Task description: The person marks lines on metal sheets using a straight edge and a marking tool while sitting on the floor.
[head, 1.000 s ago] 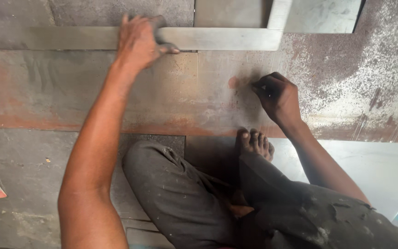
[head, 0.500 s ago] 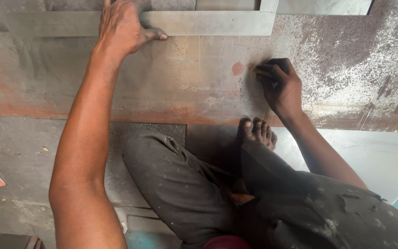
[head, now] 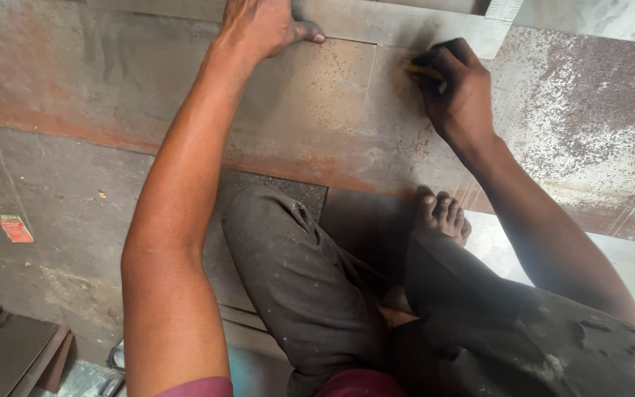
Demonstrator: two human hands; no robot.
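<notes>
- Rusty steel sheet on floor, fills upper view; bare foot on its near edge.
- Metal straightedge lies flat across sheet's far part.
- L hand: flat, fingers spread, pressing straightedge down.
- R hand: closed round small yellowish marker, tip at straightedge's near edge.
- Red scrap on floor, far left.

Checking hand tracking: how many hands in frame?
2. The left hand presses flat on the metal square at the top edge; the right hand grips a marker against the rusty sheet just below the square.
</notes>
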